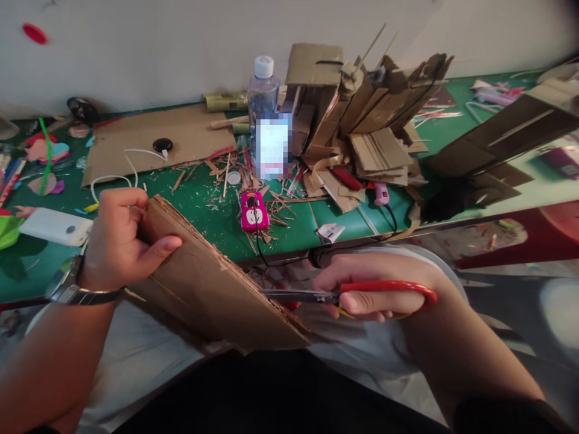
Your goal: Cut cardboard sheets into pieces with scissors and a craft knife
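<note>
My left hand is closed on the upper end of a long piece of brown cardboard, its thumb lying on the near face. The cardboard slants down to the right across my lap, and its far edge looks ragged and layered. In my right hand is a pair of scissors with red handles, fingers through the loops. Their dark blades point left and meet the ragged edge of the cardboard. How far apart the blades are, I cannot make out. A wristwatch is on my left wrist.
On the green table lie cardboard scraps, a pink socket block, a white power bank and a flat cardboard sheet. Behind them stand a clear bottle, a lit, blurred-out phone and a cardboard structure.
</note>
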Motion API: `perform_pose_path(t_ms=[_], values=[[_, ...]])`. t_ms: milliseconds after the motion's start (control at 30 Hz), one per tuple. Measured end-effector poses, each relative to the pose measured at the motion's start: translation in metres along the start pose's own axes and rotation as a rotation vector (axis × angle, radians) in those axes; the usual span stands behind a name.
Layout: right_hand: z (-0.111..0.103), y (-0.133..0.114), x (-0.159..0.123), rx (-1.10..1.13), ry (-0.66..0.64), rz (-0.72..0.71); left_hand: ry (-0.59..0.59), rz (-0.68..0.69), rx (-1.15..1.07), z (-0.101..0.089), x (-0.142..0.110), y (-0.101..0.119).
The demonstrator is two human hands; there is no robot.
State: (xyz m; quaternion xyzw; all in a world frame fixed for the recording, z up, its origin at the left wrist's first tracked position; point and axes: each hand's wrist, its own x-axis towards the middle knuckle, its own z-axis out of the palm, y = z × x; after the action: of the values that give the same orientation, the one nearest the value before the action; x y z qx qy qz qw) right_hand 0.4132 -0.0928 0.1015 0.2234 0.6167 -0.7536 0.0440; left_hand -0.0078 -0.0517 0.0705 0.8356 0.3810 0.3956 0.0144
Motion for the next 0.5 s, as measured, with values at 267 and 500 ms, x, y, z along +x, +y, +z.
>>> perform_pose_path(t_ms=[267, 500], values=[[-0.009, -0.041, -0.001, -0.265, 0.063, -0.025, 0.106, -0.122, 0.019, -0.006, -0.003, -0.009], [-0.002, -0.051, 0.013, -0.026, 0.232, -0.12, 0.263, -0.336, -0.21, -0.008, -0.004, -0.035]])
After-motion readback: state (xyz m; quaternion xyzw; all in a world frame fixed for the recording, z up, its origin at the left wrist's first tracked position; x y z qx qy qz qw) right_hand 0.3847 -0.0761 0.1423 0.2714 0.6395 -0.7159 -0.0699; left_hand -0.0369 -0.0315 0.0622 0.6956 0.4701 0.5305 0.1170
